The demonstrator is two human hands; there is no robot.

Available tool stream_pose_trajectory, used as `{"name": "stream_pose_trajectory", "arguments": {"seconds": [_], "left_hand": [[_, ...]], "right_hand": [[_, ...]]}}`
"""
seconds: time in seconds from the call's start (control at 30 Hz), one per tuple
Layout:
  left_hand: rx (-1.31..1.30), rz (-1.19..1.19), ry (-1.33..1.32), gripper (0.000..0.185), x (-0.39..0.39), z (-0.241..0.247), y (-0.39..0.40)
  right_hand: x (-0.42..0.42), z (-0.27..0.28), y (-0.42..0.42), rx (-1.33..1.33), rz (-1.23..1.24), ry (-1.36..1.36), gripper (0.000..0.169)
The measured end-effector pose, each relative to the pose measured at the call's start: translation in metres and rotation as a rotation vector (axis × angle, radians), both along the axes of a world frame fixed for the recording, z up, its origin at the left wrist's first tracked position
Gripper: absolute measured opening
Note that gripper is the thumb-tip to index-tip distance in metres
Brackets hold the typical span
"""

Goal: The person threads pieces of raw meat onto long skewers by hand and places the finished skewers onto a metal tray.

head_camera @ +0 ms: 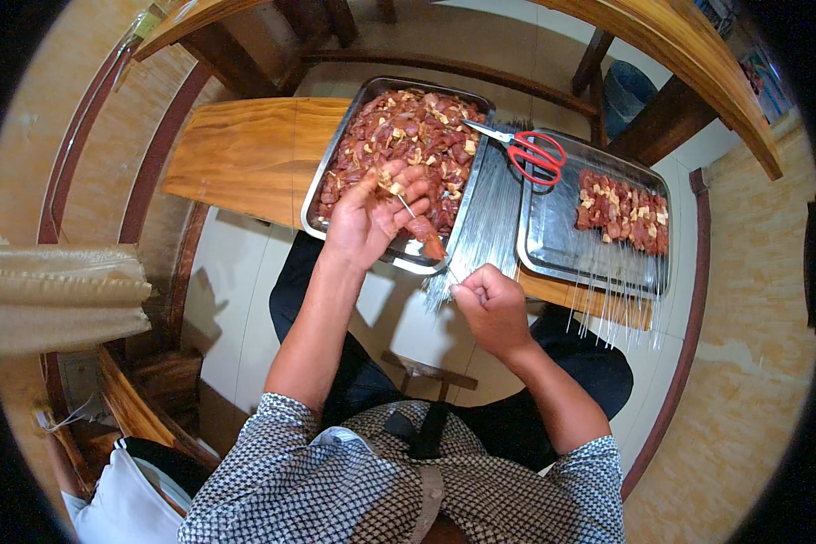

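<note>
My left hand (374,217), palm up over the near part of a metal tray (306,204) of raw meat chunks (408,129), holds a pale piece at its fingers. A thin metal skewer (406,206) runs through that piece and a reddish meat piece (425,234). My right hand (493,306) is closed on the skewer's lower end. Loose metal skewers (486,211) lie between the two trays. Red-handled scissors (537,158) rest across them, blades on the meat tray's rim. In the right tray (537,251) lie several loaded skewers (622,211), bare ends over the near rim.
A wooden bench (245,156) carries both trays. Beyond it stands a wooden table (693,47) with dark legs, and a blue bucket (629,88) is under it. At the lower left are wooden furniture (143,401) and part of another person in white (122,503).
</note>
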State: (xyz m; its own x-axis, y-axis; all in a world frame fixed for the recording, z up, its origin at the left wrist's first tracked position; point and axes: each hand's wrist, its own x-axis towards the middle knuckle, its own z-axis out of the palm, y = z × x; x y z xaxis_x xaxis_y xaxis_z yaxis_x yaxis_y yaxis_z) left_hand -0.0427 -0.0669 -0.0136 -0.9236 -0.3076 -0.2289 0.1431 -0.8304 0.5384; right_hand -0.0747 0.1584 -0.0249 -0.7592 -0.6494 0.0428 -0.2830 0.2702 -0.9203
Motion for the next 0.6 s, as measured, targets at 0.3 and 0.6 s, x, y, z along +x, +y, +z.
{"name": "stream_pose_trajectory", "arguments": {"seconds": [0.3,0.6], "left_hand": [[0.019,0.136,0.023,0.033,-0.008,-0.017,-0.019],[-0.023,0.156,-0.063,0.021,-0.009,-0.013,-0.02]], "right_hand": [[0.002,-0.001,0.0,0.042,0.01,0.05,0.018],[-0.001,-0.002,0.002,0.024,0.047,0.079,0.013]]}}
